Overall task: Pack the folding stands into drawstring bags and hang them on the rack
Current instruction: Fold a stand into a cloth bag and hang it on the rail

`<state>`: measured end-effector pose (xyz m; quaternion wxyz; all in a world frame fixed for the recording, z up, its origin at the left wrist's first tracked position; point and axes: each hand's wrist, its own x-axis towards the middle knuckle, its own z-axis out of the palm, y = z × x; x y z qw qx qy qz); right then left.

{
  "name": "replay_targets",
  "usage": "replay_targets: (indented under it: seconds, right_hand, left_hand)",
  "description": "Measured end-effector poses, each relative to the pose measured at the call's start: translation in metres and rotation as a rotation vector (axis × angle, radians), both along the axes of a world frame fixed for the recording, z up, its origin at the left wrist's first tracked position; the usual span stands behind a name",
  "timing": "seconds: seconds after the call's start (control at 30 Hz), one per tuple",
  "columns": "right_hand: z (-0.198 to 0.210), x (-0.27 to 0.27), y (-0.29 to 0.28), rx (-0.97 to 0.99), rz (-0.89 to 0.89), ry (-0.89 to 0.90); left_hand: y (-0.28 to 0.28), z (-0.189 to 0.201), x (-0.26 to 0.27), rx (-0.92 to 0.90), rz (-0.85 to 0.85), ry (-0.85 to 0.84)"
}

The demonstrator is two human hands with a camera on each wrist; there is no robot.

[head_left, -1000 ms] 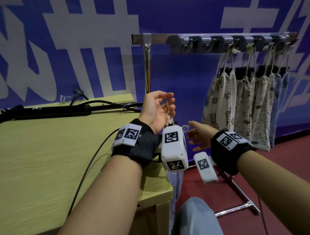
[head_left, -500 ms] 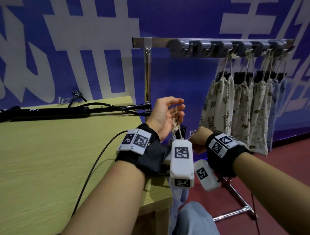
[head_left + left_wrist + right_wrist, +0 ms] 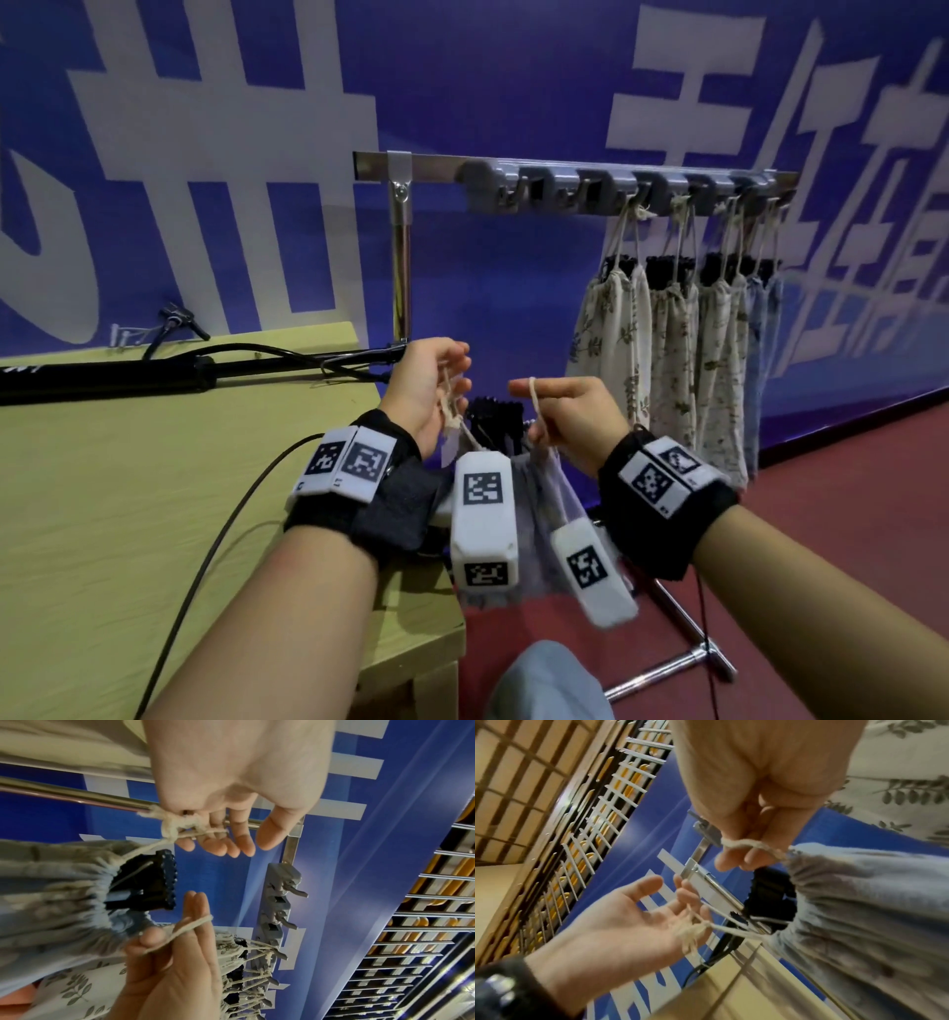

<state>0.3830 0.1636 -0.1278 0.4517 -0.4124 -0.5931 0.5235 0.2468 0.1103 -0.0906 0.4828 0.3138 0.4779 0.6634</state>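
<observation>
Two hands hold one pale blue bag (image 3: 547, 493) between them by its cord, out past the edge of the table (image 3: 154, 514) and below the rack (image 3: 590, 180). The left hand (image 3: 429, 390) is palm up with its fingers (image 3: 223, 845) loosely bent; a loop of cord (image 3: 180, 829) crosses them, with its knot lying beside the little finger. The right hand (image 3: 570, 416) has the other loop (image 3: 192, 925) running over its two straightened fingers (image 3: 196, 906), and the thumb (image 3: 151, 938) presses the cord against the side of the forefinger, so this hand is pinching the cord. From both sets of fingers the cords run down to the gathered mouth of the bag, which hangs just under the fingertips. A black stand (image 3: 151, 884) sticks out of that mouth between the two hands, its ridged end uppermost, close to the right fingertips and just below the left ones; the rest of it is inside the cloth. Beyond the right fingers, several filled bags (image 3: 667, 349) with a leaf print hang from hooks (image 3: 683, 200) at the far end of the rack, each with a black top showing. Hooks (image 3: 539, 192) nearer the left fingers carry nothing. Behind the left hand a black pole (image 3: 128, 375) and cables (image 3: 205, 539) lie on the table.
</observation>
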Motion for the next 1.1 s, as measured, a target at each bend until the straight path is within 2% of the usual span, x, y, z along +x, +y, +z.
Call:
replay_targets:
  seconds: [0.1,0.2,0.3,0.43,0.53,0.67,0.77,0.97,1.1]
  right_hand:
    - [-0.007,0.001,0.007,0.028,0.021,-0.066]
    - [-0.006,0.005,0.009,0.031,-0.003,-0.294]
    - [0.005,0.01,0.012,0.115,-0.025,-0.247]
    - [0.004,0.009,0.015,0.228,-0.061,-0.46]
    - [0.004,0.008,0.013,0.188,-0.034,-0.393]
    - [0.005,0.0,0.01,0.39,-0.056,-0.689]
    - [0.007,-0.007,0.008,0.454,-0.028,-0.85]
    - [0.03,-0.015,0.003,0.435,0.07,-1.053]
    - [0.047,-0.015,0.006,0.322,0.132,-1.169]
  left_hand:
    - [0.0,0.0,-0.002,-0.013,0.008,-0.007]
    - [-0.001,-0.003,-0.001,-0.078,-0.05,-0.011]
    - [0.002,-0.001,0.0,-0.053,-0.082,0.02]
    - [0.001,-0.003,0.001,-0.053,-0.104,0.031]
    - [0.003,-0.004,0.001,-0.05,-0.117,0.052]
    - [0.003,-0.005,0.001,-0.094,-0.109,0.066]
    - [0.001,-0.003,0.003,-0.079,-0.062,0.031]
    - [-0.003,-0.001,0.005,-0.068,-0.012,-0.044]
    - [-0.005,0.0,0.006,-0.066,-0.026,-0.059]
